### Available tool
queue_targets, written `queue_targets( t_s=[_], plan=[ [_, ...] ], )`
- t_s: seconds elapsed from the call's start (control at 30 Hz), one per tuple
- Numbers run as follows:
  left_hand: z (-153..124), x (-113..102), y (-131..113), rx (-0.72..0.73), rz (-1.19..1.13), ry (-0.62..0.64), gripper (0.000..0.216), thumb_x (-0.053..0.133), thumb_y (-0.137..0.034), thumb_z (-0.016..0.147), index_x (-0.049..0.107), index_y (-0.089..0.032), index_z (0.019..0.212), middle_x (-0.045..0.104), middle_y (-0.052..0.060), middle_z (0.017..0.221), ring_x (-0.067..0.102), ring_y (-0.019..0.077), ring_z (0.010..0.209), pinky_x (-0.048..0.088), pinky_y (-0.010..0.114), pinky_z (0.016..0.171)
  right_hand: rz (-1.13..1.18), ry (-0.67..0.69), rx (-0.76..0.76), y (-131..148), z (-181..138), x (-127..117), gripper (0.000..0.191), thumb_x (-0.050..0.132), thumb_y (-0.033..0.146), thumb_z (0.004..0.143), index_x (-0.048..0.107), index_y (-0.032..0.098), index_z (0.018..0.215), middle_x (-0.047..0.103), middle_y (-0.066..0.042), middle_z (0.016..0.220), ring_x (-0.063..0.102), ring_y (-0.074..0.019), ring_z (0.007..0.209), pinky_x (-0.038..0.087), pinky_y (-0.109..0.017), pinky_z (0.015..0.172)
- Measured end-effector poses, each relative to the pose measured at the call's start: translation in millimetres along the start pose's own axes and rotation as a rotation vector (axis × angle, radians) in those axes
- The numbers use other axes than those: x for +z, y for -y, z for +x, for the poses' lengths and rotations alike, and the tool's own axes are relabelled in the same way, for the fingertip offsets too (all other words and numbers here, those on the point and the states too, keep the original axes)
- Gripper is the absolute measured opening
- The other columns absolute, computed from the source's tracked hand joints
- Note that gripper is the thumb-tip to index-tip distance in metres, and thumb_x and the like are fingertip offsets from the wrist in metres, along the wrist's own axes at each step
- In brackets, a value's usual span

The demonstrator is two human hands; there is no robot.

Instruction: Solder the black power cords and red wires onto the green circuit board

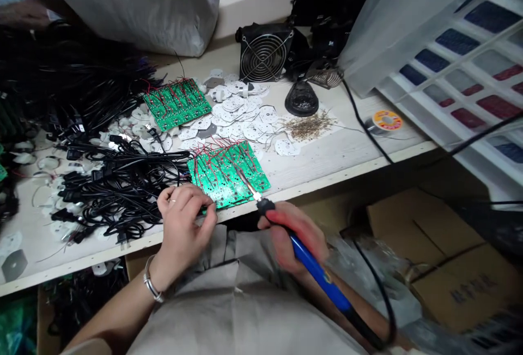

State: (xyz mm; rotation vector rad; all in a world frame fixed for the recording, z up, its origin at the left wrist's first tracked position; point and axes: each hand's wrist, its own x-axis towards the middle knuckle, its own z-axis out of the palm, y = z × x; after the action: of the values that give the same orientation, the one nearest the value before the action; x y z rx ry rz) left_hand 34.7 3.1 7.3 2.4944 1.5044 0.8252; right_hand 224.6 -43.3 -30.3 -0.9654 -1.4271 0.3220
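Note:
My right hand is wrapped around a blue-handled soldering iron. Its metal tip points up and left, over a green circuit board at the table's front edge. Several thin red and black wires stand up from that board's far side. At the board's near left corner, my left hand has its fingers curled together on a black cable, partly hidden under them; a dark strand runs along the front edge of the board. Beside this hand lies a heap of black cables with plugs.
Behind lies a second wired green board among white discs. A small fan, a black iron stand, brown crumbs and a solder spool stand farther right. Plastic crates border the right; cartons sit below.

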Motion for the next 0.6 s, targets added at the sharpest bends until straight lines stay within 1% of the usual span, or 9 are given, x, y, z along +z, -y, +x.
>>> queue_targets(
  t_s=[0.07,0.13,0.23,0.37,0.47,0.6],
  plan=[
    [-4,5,-1,-0.004,0.021,0.0,0.008,0.057,-0.019,0.083,0.059,-0.02,0.076,0.066,0.004,0.092,0.06,0.0217,0.096,0.028,0.045,0.095,-0.02,-0.046,-0.03,4,-5,-5,0.024,0.052,0.015,0.084,0.062,0.02,0.105,0.061,0.0,0.064,0.06,-0.0154,0.056,0.054,-0.031,0.055],
    [-7,7,-1,-0.011,0.027,0.013,0.007,0.058,-0.019,0.082,0.059,-0.02,0.076,0.067,0.004,0.097,0.06,0.0228,0.1,0.026,0.047,0.099,-0.051,-0.063,-0.054,8,-6,-7,0.02,0.051,0.016,0.084,0.063,0.019,0.1,0.059,0.001,0.059,0.059,-0.0146,0.052,0.054,-0.03,0.052],
    [-10,9,1,-0.023,0.001,0.028,0.007,0.057,-0.018,0.082,0.058,-0.021,0.075,0.069,0.002,0.093,0.062,0.0211,0.097,0.025,0.047,0.102,-0.069,-0.047,-0.06,12,-4,-5,0.017,0.048,0.016,0.085,0.063,0.02,0.094,0.059,0.002,0.057,0.058,-0.0135,0.049,0.053,-0.027,0.048],
    [-10,10,2,-0.044,-0.018,0.011,0.009,0.056,-0.018,0.081,0.058,-0.021,0.073,0.069,0.001,0.09,0.063,0.0201,0.094,0.025,0.046,0.103,-0.03,-0.04,-0.072,11,-3,2,0.014,0.048,0.015,0.085,0.062,0.018,0.088,0.059,0.003,0.054,0.056,-0.0119,0.045,0.05,-0.025,0.045],
    [-8,10,1,-0.051,-0.02,0.003,0.01,0.056,-0.018,0.082,0.057,-0.021,0.073,0.068,0.001,0.088,0.063,0.0195,0.093,0.025,0.046,0.102,-0.007,-0.031,-0.085,11,-4,6,0.014,0.048,0.012,0.085,0.061,0.017,0.087,0.06,0.002,0.055,0.056,-0.0113,0.046,0.05,-0.024,0.045],
    [-7,11,1,-0.053,-0.014,0.001,0.011,0.055,-0.017,0.082,0.056,-0.02,0.071,0.068,0.002,0.087,0.062,0.0195,0.09,0.027,0.045,0.1,-0.032,-0.006,-0.044,13,-4,9,0.015,0.047,0.011,0.085,0.06,0.018,0.088,0.061,0.002,0.058,0.059,-0.0117,0.049,0.052,-0.025,0.047]
  ],
)
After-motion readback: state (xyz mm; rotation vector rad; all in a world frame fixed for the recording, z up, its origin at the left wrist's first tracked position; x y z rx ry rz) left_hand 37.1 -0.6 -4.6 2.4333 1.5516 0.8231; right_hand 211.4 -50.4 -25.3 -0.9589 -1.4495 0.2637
